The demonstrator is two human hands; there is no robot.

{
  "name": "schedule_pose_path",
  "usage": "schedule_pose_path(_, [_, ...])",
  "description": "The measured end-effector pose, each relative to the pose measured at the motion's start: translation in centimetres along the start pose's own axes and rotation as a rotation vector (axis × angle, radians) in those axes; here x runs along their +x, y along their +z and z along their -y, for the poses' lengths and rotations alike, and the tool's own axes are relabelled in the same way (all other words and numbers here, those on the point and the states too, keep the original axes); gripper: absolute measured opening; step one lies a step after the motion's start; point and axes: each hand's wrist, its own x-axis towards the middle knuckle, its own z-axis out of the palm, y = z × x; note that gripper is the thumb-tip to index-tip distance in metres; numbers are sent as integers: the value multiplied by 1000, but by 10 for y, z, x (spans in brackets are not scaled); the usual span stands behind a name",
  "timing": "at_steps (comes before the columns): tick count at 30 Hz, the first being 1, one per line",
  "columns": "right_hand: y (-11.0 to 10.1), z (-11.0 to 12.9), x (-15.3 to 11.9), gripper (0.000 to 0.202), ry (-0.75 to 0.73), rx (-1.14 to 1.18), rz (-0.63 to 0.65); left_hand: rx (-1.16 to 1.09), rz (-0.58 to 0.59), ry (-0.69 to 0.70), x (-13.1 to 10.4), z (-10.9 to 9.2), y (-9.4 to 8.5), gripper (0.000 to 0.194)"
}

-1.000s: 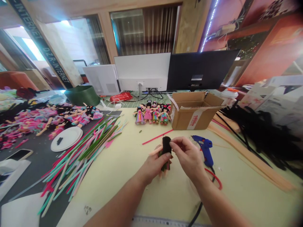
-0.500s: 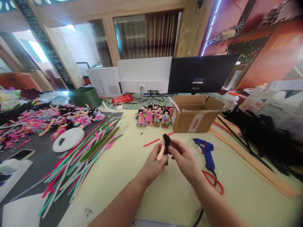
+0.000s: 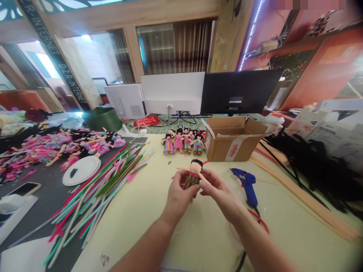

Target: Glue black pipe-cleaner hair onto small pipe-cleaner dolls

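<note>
Both hands [image 3: 180, 197], snugly curled, pinch a fuzzy, round-headed, thin-armed doll [image 3: 194, 175].

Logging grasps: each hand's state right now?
Left hand: closed, holding the black-haired fuzzy doll in green and pink.
Right hand: curled, touching that doll; grip can't be told.

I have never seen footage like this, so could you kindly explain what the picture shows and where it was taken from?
There is no machine here, only a person's two bare hands. The camera is worn on that person's head, looking forward and down. The left hand and right hand hold a small doll above a pale yellow surface. To the right lies a blue glue gun. Beyond the hands are a group of similar dolls and an open cardboard box. To the left lie many coloured strips and a white plate.
</note>
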Motion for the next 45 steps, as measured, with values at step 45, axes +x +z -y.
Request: schedule_pose_path(45, [-6,-8,-18,37,-178,-44,-12,-166,370,68,-13,-6,1,54])
